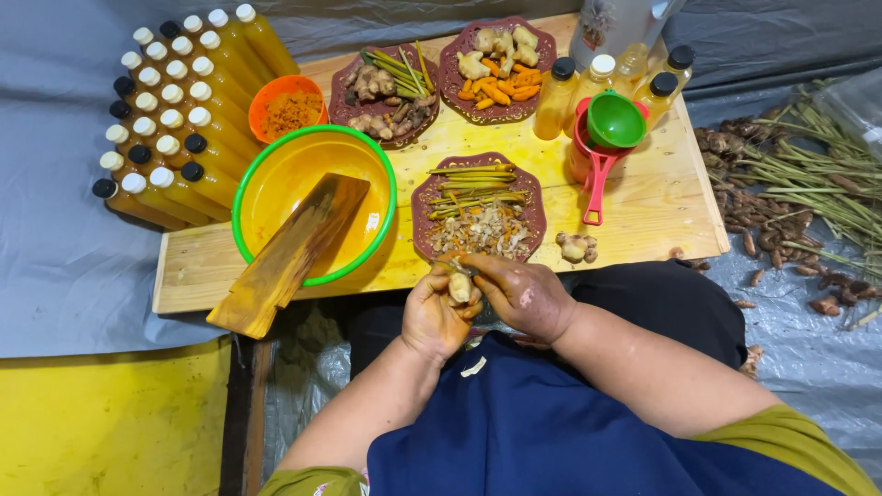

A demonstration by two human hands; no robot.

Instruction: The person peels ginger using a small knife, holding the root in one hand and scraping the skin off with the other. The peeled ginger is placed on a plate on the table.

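Observation:
My left hand (pixel 434 317) grips a small pale piece of ginger root (pixel 459 288) just below the near edge of the wooden table (pixel 643 197). My right hand (pixel 519 292) is closed around a small knife whose blade (pixel 457 267) rests against the root. Directly in front of my hands is a dark red plate (pixel 526 197) holding lemongrass stalks and a heap of peelings. A knob of unpeeled ginger (pixel 576 247) lies on the table to the right of that plate.
A green-rimmed yellow basin (pixel 276 179) holds a wooden board (pixel 289 253). Several yellow bottles (pixel 175 119) lie at the left. Two more plates of roots (pixel 386 87) (pixel 498 64), an orange bowl (pixel 288 108), a green funnel in a red strainer (pixel 611 124), and roots and stalks on the floor (pixel 790 184).

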